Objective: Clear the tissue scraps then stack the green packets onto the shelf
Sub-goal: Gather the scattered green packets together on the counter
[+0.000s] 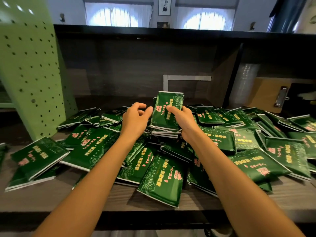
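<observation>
Several green packets (159, 175) with yellow and pink print lie heaped across the dark wooden shelf (51, 194). My right hand (183, 120) grips a small stack of green packets (166, 113), held tilted above the heap, thumb on the top packet's face. My left hand (135, 118) hovers just left of that stack, fingers loosely curled, thumb tip close to the stack's left edge and holding nothing. No tissue scraps are visible.
A green pegboard panel (30, 69) stands at the left. The shelf's dark back wall (136, 69) carries a white L-shaped strip (186, 78). To the right sit a stack of clear plastic cups (244, 84) and a clipboard (266, 93).
</observation>
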A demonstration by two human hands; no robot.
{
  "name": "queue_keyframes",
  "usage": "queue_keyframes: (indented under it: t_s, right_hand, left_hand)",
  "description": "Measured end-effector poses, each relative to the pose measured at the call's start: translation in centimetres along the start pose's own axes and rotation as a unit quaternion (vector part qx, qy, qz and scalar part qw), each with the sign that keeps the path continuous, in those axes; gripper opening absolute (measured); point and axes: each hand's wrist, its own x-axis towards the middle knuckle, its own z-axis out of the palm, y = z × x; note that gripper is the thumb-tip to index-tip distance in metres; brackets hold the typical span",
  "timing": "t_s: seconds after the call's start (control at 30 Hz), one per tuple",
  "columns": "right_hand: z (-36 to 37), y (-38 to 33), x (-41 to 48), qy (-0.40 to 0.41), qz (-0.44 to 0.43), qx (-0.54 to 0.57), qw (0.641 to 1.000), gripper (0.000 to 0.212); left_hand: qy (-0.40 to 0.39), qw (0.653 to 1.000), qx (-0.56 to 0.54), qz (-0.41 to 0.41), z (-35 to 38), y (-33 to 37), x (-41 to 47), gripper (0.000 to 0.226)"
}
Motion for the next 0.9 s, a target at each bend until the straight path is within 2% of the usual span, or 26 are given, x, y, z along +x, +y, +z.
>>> queue_keyframes:
  t_s: [0.1,0.23,0.33,0.4,0.5,0.6,0.73,0.87,0.9]
  right_hand:
    - [0.4,-0.9,-0.7,0.006,-0.007,-0.007,1.0,0.015]
    - [1.7,-1.9,-2.0,-0.002,0.0,0.005,1.0,0.02]
    - [3.6,-2.9,-3.1,-0.017,-0.001,0.017,1.0,0.035]
    - [4.6,-3.3,-3.7,-0.039,0.003,0.012,0.999,0.048]
    - [5.7,-2.9,-4.7,-0.066,0.015,-0.005,0.998,0.054]
    - [6.6,-1.9,-5.5,-0.06,0.027,-0.015,0.998,0.069]
    - [6.6,-1.1,-5.8,-0.034,0.019,-0.036,0.999,0.069]
    - [6.1,-0.9,-5.9,-0.018,0.017,-0.043,0.999,0.068]
    - [5.8,-0.9,-5.9,-0.012,0.017,-0.044,0.999,0.068]
  left_hand:
    - [0.042,0.998,0.039,-0.021,-1.6,0.1,0.5,0.027]
    - [0.058,0.993,0.07,-0.073,-4.7,-0.5,0.8,0.038]
    - [0.019,0.976,0.184,-0.115,-7.3,-1.8,0.7,0.043]
    - [-0.033,0.949,0.277,-0.147,-9.1,-2.4,0.3,0.049]
    - [-0.093,0.918,0.345,-0.175,-10.6,-3.1,-1.0,0.063]
    - [-0.08,0.923,0.332,-0.176,-10.9,-3.5,-2.3,0.068]
    - [-0.025,0.935,0.322,-0.145,-10.9,-3.1,-3.3,0.071]
    - [0.057,0.96,0.248,-0.117,-10.6,-2.9,-3.1,0.07]
    - [0.076,0.966,0.222,-0.111,-10.5,-2.8,-2.9,0.063]
